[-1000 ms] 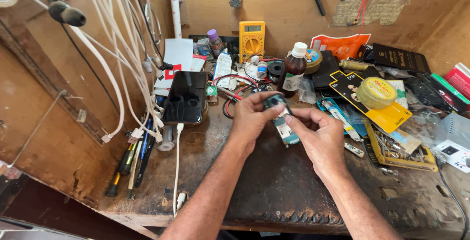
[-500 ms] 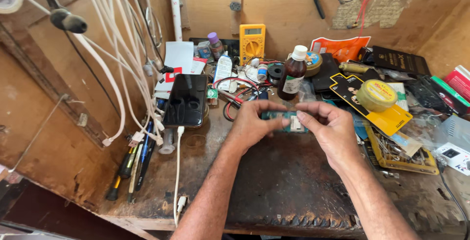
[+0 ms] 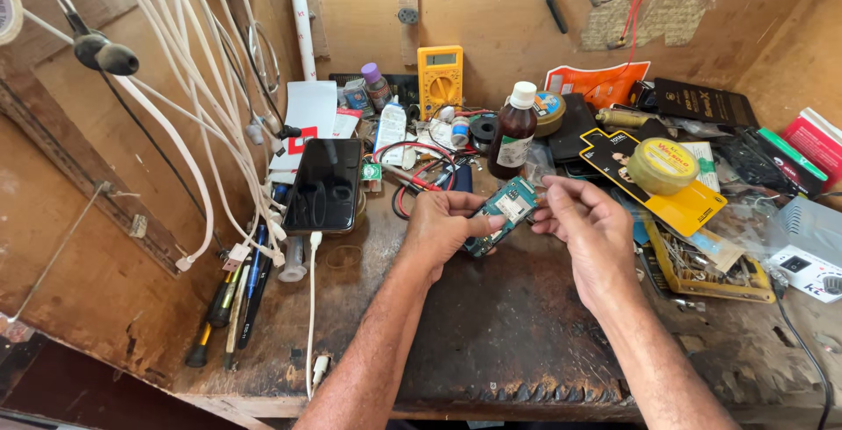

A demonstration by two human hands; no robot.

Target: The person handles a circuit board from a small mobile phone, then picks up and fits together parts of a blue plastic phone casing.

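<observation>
My left hand (image 3: 445, 226) grips a small green circuit board (image 3: 506, 207) with a silver metal shield, tilted up over the dark wooden bench (image 3: 491, 333). The fingertips of my right hand (image 3: 586, 226) touch the board's right edge; whether they pinch it I cannot tell for sure. Both hands are held just above the bench, near its middle. Part of the board is hidden behind my left fingers.
A black phone (image 3: 324, 185) lies left of my hands, a brown bottle (image 3: 513, 133) and a yellow multimeter (image 3: 439, 81) behind. A yellow round tin (image 3: 663, 167) and a tray of small parts (image 3: 712, 265) sit right. White cables (image 3: 202, 96) hang left; screwdrivers (image 3: 230, 307) lie lower left.
The hands turned the board: it was tilted down to the right a second ago, then held flat between both hands, and now it is angled up toward the right.
</observation>
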